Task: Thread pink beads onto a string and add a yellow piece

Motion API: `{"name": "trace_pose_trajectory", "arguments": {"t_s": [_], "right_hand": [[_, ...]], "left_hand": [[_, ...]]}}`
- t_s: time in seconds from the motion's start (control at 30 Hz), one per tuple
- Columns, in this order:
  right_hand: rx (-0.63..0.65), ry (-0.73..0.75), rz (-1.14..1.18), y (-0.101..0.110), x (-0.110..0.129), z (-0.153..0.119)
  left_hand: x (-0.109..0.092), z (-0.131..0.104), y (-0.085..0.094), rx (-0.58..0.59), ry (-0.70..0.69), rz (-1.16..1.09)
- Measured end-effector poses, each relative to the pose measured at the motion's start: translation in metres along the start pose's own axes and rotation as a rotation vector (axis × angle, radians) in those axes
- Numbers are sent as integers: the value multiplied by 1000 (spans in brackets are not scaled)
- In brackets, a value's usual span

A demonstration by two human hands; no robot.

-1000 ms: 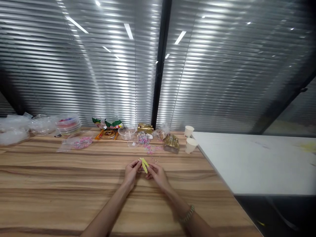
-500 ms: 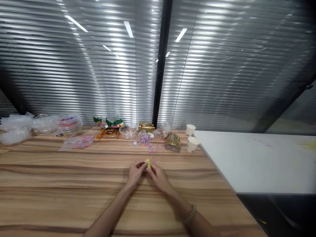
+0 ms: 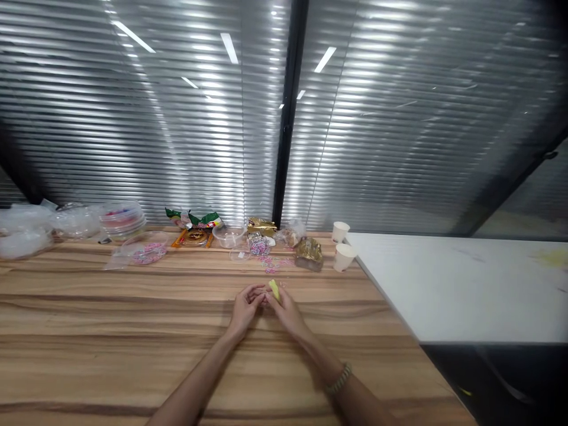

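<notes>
Two bare forearms reach in over a wooden surface (image 3: 133, 331), whose grain runs in long brown and tan bands; a bracelet of rounded links (image 3: 339, 380) circles the right wrist. Farther along, the right hand (image 3: 288, 310) has its grip clamped on a soft-looking yellow strip (image 3: 274, 290), slim and blunt-ended, whose upper end sticks up beyond the thumb. The left hand (image 3: 244, 306) curls just beside it, fingers bent and thumb tip near the right hand's fingertips; whether its grip is clamped on something small I cannot tell.

Just beyond the hands, small pink bits (image 3: 268, 264) lie scattered over the wood. To the left, a clear round dish (image 3: 144, 238) holds a heap of similar bits. Ahead stand a crinkled gold foil block (image 3: 309, 254) and two pale tapered cups, the near cup (image 3: 343, 257) in front of the far cup (image 3: 340, 231). On the right, a smooth white surface (image 3: 452, 290) adjoins the wood.

Along the back sit filmy plastic bags (image 3: 26, 228), a stack of round containers (image 3: 123, 222), an orange-edged packet (image 3: 195, 238), a glossy green wrapper (image 3: 204, 220), a thin-walled clear bowl (image 3: 229, 238) and a shiny gold packet (image 3: 261, 226). Behind them, slatted blinds (image 3: 199, 118) flank a dark, straight post (image 3: 290, 89).
</notes>
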State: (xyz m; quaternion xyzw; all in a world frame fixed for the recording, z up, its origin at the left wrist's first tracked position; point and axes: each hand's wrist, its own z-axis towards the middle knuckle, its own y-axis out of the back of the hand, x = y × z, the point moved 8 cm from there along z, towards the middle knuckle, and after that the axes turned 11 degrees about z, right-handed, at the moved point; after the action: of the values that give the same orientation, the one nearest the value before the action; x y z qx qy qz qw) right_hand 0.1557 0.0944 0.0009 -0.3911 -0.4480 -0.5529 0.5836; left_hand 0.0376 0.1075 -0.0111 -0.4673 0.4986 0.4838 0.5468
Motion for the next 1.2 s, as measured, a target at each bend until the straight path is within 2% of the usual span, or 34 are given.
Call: {"name": "trace_pose_trajectory", "arguments": {"t_s": [0.1, 0.37, 0.6, 0.67, 0.77, 0.83, 0.9, 1.07, 1.2], "right_hand": [[23, 14, -87, 0, 2, 0], [-49, 23, -264, 6, 6, -3], [-148, -5, -240, 15, -1, 2], [-177, -26, -227, 20, -5, 5], [-217, -61, -213, 28, -9, 7], [-225, -71, -180, 30, -12, 8], [-193, -66, -145, 26, -14, 8], [56, -42, 3, -2, -9, 6], [94, -14, 30, -4, 0, 4]], "left_hand": [[3, 0, -1, 11, 15, 18], [1, 0, -2, 31, -26, 238], [-26, -10, -7, -20, -191, 343], [-24, -13, -15, 46, -135, 242], [-14, -17, -33, 233, 13, 61], [-7, -18, -39, 296, 82, -21], [-3, -16, -35, 278, 114, -58], [-3, -7, -16, 165, 96, -29], [-4, -2, -2, 96, 83, -5]]}}
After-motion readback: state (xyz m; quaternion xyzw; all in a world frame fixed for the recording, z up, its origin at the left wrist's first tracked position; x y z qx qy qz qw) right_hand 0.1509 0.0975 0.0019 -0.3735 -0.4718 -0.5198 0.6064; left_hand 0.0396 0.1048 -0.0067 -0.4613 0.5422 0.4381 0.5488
